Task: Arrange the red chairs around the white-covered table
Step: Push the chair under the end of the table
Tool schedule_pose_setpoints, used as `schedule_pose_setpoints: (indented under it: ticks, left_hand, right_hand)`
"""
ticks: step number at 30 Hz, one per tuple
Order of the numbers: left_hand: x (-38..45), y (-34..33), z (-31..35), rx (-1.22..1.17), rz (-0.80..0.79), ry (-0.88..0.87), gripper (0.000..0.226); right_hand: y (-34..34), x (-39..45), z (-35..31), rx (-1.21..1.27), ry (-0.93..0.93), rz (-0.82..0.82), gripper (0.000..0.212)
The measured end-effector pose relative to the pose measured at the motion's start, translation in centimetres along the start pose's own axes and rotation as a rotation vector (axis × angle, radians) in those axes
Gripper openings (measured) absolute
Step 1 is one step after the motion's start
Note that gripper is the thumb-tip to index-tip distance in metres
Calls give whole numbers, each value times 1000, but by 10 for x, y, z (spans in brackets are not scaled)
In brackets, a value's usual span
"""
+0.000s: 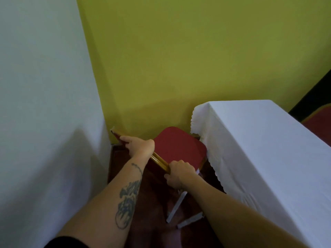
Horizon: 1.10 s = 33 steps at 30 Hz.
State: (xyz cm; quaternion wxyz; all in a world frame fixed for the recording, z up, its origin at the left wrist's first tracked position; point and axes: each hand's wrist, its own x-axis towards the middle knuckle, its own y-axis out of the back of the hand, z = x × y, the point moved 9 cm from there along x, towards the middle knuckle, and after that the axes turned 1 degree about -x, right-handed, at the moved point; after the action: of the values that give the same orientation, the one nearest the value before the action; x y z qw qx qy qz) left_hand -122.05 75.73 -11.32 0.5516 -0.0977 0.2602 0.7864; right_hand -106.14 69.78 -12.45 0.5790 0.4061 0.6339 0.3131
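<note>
A red chair with a gold frame stands in the corner, its seat touching the short end of the white-covered table. My left hand grips the left part of the chair's gold top rail. At the rail's right end my right hand is closed around it. The chair's pale legs show below my right wrist. A second red chair peeks out behind the table's far right side, mostly hidden.
A white wall runs close on the left and a yellow-green wall stands right behind the chair. The floor is dark red carpet. The gap between left wall and table is narrow.
</note>
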Motion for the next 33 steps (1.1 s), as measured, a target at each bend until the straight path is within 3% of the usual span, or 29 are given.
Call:
schedule_pose_setpoints:
  ticks: [6, 11, 17, 19, 23, 29, 33]
  left_hand:
    - [22, 7, 2, 150, -31, -71, 108]
    - [48, 19, 1, 243, -95, -131, 109]
    - [63, 15, 12, 309, -254, -149, 103]
    - [65, 8, 17, 338, -285, -156, 89]
    - [75, -11, 28, 364, -363, -159, 88]
    - [89, -35, 49, 413, -409, -188, 69]
    - [99, -59, 59, 429, -445, -218, 74]
  right_hand:
    - [6, -9, -17, 2, 7, 62, 38]
    - [-7, -15, -48, 65, 52, 41, 39]
    - [-12, -16, -70, 98, 89, 9, 46]
    - [-11, -14, -72, 98, 88, -5, 47]
    - [-7, -4, -69, 106, 65, -30, 52]
    - [9, 17, -58, 152, 18, -36, 49]
    - [18, 30, -43, 191, -22, -49, 54]
